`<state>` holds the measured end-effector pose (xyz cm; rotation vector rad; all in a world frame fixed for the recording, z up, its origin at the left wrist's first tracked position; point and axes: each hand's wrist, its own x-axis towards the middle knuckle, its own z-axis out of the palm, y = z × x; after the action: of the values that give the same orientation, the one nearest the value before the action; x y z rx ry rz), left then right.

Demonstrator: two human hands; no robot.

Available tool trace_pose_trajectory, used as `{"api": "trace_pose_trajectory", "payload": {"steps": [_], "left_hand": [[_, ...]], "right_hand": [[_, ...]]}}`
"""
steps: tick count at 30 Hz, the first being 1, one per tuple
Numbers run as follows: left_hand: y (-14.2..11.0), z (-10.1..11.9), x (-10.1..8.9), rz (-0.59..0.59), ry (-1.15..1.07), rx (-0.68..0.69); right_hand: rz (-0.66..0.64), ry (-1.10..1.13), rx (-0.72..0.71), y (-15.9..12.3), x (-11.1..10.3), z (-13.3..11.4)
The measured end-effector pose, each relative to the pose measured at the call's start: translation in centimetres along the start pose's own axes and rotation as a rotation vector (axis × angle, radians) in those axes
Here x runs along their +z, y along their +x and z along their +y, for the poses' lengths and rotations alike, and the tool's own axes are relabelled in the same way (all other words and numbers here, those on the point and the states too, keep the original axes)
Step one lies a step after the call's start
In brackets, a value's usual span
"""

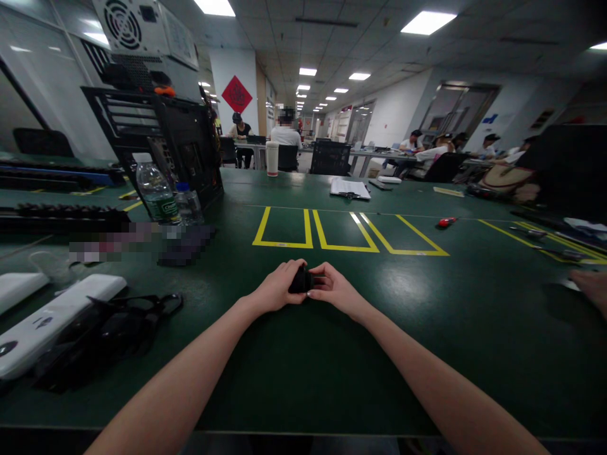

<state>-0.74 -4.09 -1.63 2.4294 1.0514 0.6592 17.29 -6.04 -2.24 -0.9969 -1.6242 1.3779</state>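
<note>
A small dark, rounded object (300,280) is between my two hands, low over the green table; its kind I cannot make out. My left hand (279,285) wraps round its left side, fingers over the top and thumb below. From the right, my right hand (334,289) pinches at its narrower end with thumb and fingertips. The fingers cover much of the object. Just beyond the hands, yellow tape outlines (339,248) mark the tabletop.
Left stand a large water bottle (156,193), a smaller bottle (188,205), a white device (61,322) and black straps (114,328). A clipboard (349,188) and a cup (272,159) lie farther back. A red-handled tool (446,222) and another person's hand (590,287) are at right.
</note>
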Motion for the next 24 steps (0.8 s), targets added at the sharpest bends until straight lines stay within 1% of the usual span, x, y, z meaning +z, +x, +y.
{"api": "trace_pose_trajectory", "payload": {"steps": [6,12,17,24], "left_hand": [[0.0,-0.6,0.0,0.028,0.018,-0.01],[-0.3,0.0,-0.1,0.004,0.031,0.035],[-0.5,0.4,0.2,0.015,0.068,0.039],[-0.5,0.4,0.5,0.043,0.147,0.043]], "right_hand": [[0.087,0.033,0.031,0.3,-0.2,0.2],[0.045,0.041,0.019,0.6,0.4,0.0],[0.041,0.055,0.069,0.5,0.6,-0.2],[0.101,0.165,0.115,0.2,1.3,0.3]]}}
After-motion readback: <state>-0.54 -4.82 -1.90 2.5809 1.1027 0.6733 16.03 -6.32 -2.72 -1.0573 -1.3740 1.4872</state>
